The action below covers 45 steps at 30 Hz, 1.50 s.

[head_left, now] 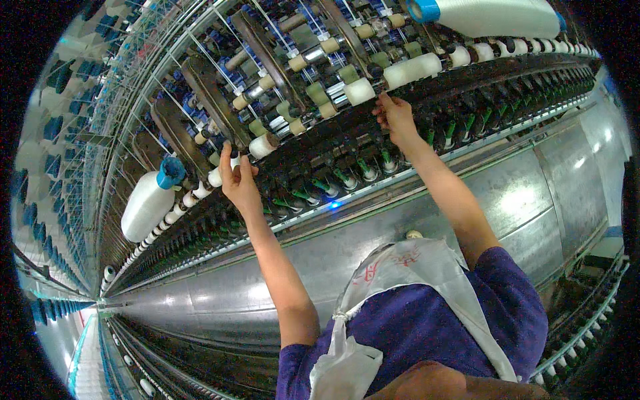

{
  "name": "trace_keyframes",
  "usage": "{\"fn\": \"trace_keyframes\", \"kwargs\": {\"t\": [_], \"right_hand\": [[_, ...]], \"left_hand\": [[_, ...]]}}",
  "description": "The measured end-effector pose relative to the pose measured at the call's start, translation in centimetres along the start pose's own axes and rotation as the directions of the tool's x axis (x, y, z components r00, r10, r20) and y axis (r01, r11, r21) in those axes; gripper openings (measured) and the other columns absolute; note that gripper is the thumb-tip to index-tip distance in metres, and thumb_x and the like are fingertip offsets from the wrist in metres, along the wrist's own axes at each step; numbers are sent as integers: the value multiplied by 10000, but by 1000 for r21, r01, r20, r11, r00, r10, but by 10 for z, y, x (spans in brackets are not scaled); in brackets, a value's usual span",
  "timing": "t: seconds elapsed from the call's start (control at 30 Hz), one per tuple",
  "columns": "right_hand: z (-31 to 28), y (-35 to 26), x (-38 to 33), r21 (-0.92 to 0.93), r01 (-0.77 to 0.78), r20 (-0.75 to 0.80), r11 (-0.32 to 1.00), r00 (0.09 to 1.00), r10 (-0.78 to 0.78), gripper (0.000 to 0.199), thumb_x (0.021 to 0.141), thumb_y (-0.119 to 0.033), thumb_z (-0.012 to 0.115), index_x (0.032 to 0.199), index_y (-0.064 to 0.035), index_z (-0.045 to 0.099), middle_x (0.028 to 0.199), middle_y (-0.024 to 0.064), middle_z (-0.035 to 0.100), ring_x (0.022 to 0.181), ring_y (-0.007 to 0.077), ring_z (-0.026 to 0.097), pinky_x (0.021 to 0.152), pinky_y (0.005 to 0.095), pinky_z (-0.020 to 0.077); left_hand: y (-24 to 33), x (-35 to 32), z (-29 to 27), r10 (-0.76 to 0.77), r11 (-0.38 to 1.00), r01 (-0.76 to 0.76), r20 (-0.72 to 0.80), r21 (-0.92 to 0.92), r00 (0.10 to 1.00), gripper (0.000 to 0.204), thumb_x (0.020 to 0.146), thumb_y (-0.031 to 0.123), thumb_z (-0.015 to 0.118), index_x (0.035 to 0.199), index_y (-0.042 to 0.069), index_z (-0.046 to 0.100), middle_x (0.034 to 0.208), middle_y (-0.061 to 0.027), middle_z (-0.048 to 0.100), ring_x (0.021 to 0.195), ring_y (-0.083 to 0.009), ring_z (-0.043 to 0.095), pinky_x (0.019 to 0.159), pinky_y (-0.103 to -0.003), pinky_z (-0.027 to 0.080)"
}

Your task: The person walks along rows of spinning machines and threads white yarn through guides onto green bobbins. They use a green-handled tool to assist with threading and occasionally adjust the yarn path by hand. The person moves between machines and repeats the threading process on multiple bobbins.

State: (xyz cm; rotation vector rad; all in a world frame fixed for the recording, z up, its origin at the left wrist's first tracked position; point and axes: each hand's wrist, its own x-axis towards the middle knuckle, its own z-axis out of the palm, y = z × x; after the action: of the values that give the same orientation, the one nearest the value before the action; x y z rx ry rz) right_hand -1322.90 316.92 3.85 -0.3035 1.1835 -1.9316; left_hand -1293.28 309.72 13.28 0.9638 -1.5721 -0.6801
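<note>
Left hand (240,179) is raised at the roller row, index finger and thumb slightly parted beside a white roller (263,145); whether anything is gripped cannot be told. Right hand (395,120) has its fingers curled to a narrow pinch just below a second white roller (360,92); any thread between the fingertips is too fine to confirm. Both rollers sit along the machine's front edge, within easy reach. Dark slanting arms (208,97) stand over the row, seemingly to keep the rollers aligned. Green spindles (366,169) stand below, apparently spaced to match. The 2 forearms reach clear above them.
</note>
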Motion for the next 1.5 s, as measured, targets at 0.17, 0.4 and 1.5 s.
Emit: {"fn": "trace_keyframes", "kwargs": {"t": [0.17,0.4,1.5], "right_hand": [[3,8,3,179,-45,-2,983,999,46,202,885,-240,494,886,-47,554,670,74,591,474,124,484,406,250,364],[-37,45,-46,-371,96,5,924,995,-101,334,888,-247,494,1110,2,488,835,98,600,686,153,544,581,264,424],[-37,241,-139,-754,647,636,-114,762,119,405,761,-115,502,1144,2,446,847,193,588,748,328,603,586,418,500]], "left_hand": [[-2,1,-5,34,999,-33,44,-20,998,404,844,60,563,1238,97,484,1144,-34,519,620,-66,493,567,-217,422],[-40,-75,-10,285,914,-275,8,298,958,330,804,62,595,1126,25,533,1057,-87,538,727,-125,510,635,-232,420],[-62,-88,-22,-105,892,165,163,-420,981,219,900,118,445,1103,55,394,611,-30,457,432,-74,379,371,-220,302]]}}
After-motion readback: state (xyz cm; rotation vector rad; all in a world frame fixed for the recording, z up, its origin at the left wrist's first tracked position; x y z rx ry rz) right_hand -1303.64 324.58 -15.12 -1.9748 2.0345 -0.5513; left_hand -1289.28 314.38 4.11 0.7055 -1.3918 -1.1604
